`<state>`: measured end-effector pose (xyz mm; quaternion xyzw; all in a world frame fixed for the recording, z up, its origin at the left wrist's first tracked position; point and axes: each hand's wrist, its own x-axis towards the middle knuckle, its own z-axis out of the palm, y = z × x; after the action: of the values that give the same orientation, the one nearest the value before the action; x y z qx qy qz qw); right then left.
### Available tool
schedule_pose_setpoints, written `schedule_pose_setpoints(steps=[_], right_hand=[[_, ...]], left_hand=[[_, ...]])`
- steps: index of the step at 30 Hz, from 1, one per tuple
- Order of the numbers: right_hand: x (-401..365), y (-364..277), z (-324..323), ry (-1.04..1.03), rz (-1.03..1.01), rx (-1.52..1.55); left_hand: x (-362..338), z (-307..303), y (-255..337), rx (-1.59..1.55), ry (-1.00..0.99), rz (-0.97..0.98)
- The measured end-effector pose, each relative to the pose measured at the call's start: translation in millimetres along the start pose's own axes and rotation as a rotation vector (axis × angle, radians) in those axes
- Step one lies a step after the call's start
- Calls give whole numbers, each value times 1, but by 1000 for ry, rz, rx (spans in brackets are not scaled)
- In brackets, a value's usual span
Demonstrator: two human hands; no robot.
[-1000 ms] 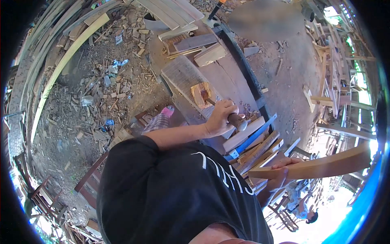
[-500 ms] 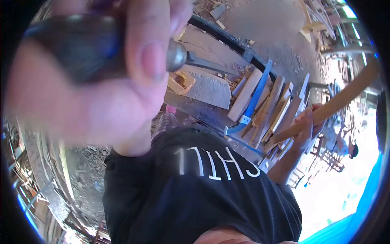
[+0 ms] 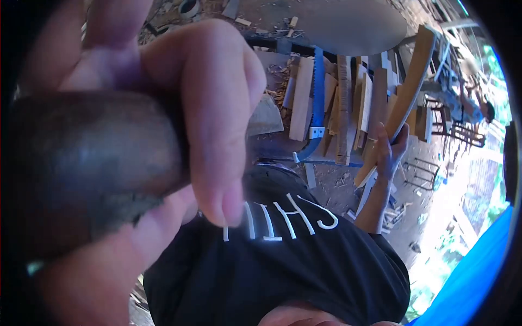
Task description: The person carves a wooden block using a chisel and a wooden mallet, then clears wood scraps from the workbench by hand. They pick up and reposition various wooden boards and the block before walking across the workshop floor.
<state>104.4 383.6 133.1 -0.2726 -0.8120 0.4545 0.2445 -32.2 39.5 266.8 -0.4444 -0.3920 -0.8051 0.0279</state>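
Close to the camera, my left hand (image 3: 217,108) is closed around a chisel, whose thick dark wooden handle (image 3: 103,157) fills the left of the view. Its blade is hidden in this frame. On the other side, my right hand (image 3: 389,152) grips the lower part of a long, slightly curved wooden slat (image 3: 410,81), held up at a slant. Behind that hand lie several loose wood strips (image 3: 342,108) on a low bench (image 3: 272,146). A blue-bladed handsaw (image 3: 318,92) rests among them, its curved handle toward me.
Wood shavings and offcuts (image 3: 293,24) litter the ground beyond the bench. At the right stand wooden chair frames (image 3: 421,174), and a person (image 3: 470,108) is in the background. A blue sheet (image 3: 467,271) hangs at the lower right.
The chisel's handle has come nearer the camera and its blade has gone out of sight. My right hand's slat has swung to a steeper slant. The view has shifted.
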Motion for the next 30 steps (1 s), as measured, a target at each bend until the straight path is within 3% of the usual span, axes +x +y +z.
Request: schedule_pose_setpoints(steps=[15, 24, 26, 30], right_hand=[[-46, 29, -47, 258, 142, -34], [-58, 19, -50, 237, 212, 32], [-53, -17, -52, 278, 161, 324], [-22, -95, -51, 105, -380, 674]], left_hand=[[35, 16, -56, -176, -91, -47], [49, 18, -56, -210, -121, -67], [48, 17, -55, -190, -134, -80], [48, 19, -53, -159, -135, -95]])
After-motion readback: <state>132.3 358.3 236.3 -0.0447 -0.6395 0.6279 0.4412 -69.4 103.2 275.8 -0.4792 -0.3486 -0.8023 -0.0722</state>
